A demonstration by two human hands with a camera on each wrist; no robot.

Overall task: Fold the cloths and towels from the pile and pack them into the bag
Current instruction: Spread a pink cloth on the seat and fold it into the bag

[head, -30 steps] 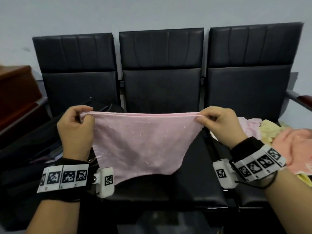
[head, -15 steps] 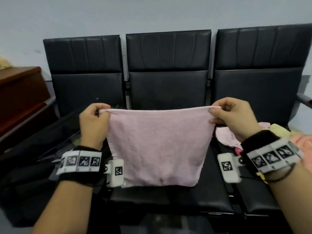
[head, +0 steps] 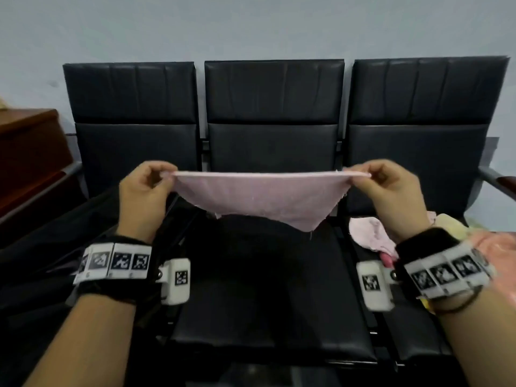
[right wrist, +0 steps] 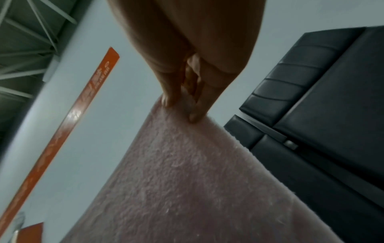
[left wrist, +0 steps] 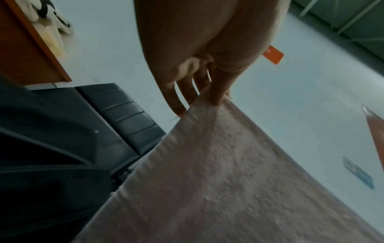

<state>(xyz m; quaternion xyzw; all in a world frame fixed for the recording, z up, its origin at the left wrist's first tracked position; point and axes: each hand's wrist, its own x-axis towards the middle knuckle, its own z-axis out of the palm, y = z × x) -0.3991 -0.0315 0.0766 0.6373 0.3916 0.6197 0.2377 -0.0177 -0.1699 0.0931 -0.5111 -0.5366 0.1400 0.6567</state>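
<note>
The left hand (head: 142, 196) and right hand (head: 391, 196) each pinch a top corner of the pink cloth (head: 259, 199), stretched taut above the middle seat of the bench (head: 268, 317) (fingers curled). The pile (head: 371, 236) lies at 3 o'clock.

Row of three black padded seats (head: 273, 141) stands against a pale grey wall (head: 251, 26); a brown armrest (head: 506, 182) shows at the row's right end. Brown wooden cabinet (head: 25, 152) sits left of the seats, with a cream and black object (left wrist: 51, 24) on top, too blurred to identify. Orange strip (right wrist: 68, 128) with unreadable print is fixed on the wall, plus a small blue plate (left wrist: 358, 172) and green ceiling trusses (right wrist: 22, 37) overhead.
</note>
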